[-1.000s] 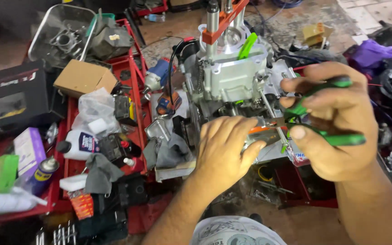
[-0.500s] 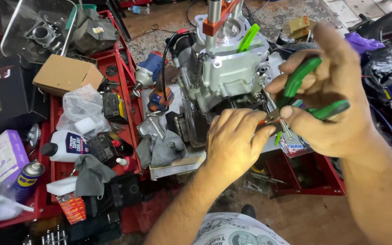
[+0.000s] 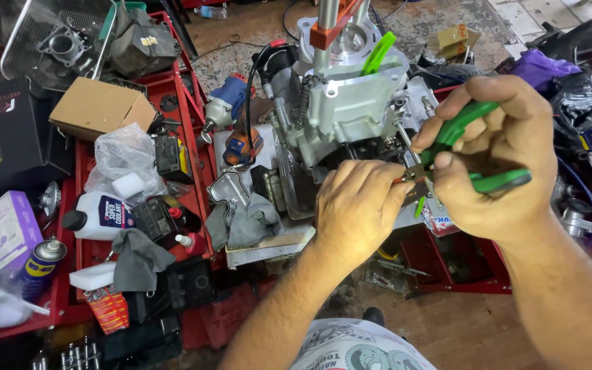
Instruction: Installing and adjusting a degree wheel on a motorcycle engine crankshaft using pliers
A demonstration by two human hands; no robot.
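A person works on a grey metal engine that stands upright amid red trays crowded with parts, rags and bottles. The right hand is clenched around green-handled pliers, just right of the engine's lower casing, their tips pointing left at a small part by the engine's side. The left hand sits directly below the engine, fingers curled shut against the plier tips; what they pinch, if anything, is hidden. The pliers look stiff and light, best gripped on the sleeved handles, where the hand has them; the engine looks heavy and rigid, unlikely to shift under a pull. Left of the engine lie a blue power tool, a cardboard box and a white coolant bottle. Against the frame half a second ago, the handles are squeezed closer together, both hands hold the same spot beside the engine, and the camera has tipped slightly
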